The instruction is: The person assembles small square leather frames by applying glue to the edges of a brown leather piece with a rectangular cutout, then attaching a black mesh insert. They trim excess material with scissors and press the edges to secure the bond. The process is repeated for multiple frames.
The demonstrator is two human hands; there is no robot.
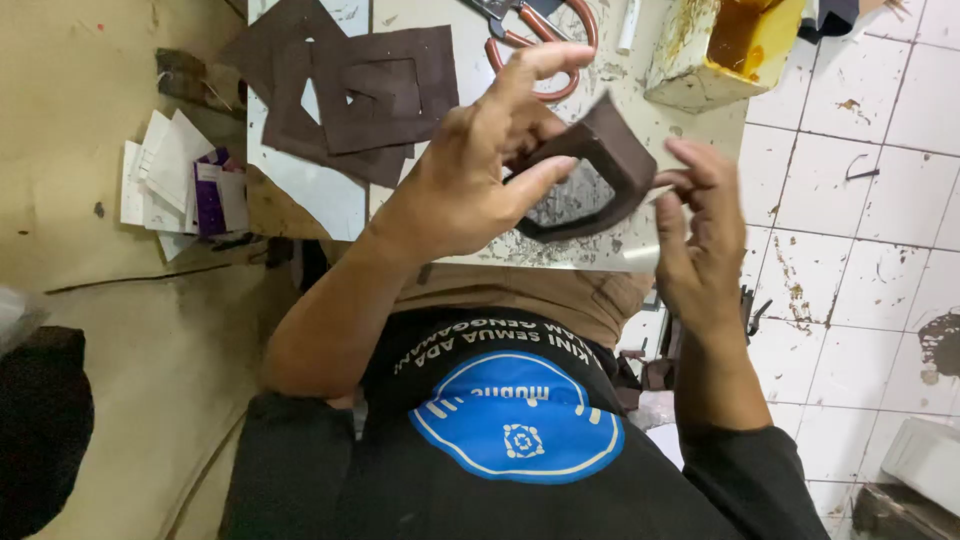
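Note:
My left hand (480,160) grips a dark brown frame-shaped piece of material (600,170) with a cut-out middle, thumb under its lower bar and fingers over its top. My right hand (700,230) touches the frame's right edge with its fingertips. The frame is bent upward and held above the near edge of a stained white board (330,195). On the board, to the left, lies a stack of similar dark brown cut frames (340,95).
Orange-handled scissors (545,40) lie at the board's far side. A grimy yellow glue container (725,45) stands at the back right. Paper scraps (180,180) lie on the tan floor at left. White tiled floor (860,230) spreads to the right.

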